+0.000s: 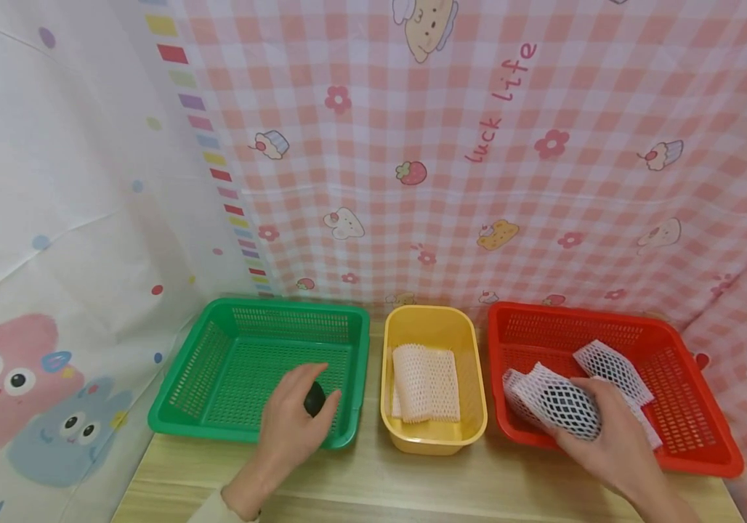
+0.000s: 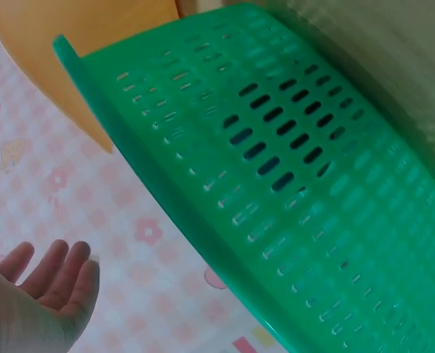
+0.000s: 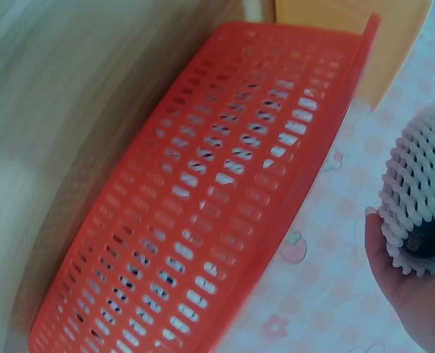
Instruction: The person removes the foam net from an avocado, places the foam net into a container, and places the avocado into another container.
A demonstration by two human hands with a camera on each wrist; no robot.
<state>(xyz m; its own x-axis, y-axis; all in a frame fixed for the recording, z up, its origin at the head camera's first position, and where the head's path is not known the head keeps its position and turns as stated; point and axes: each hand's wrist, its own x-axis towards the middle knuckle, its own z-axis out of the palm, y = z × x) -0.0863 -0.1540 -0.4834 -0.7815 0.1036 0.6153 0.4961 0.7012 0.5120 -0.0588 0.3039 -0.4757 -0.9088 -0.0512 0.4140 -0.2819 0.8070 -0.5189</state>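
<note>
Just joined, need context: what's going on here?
A person's right hand holds a mesh-wrapped dark object over the red basket, where more mesh-wrapped pieces lie. The left hand is open above a dark rounded item in the green basket. Between the baskets, a yellow bin holds pale mesh sleeves.

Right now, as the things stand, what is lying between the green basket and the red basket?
The yellow container, with pale mesh sleeves inside, stands between the green basket and the red basket. The head view shows it.
</note>
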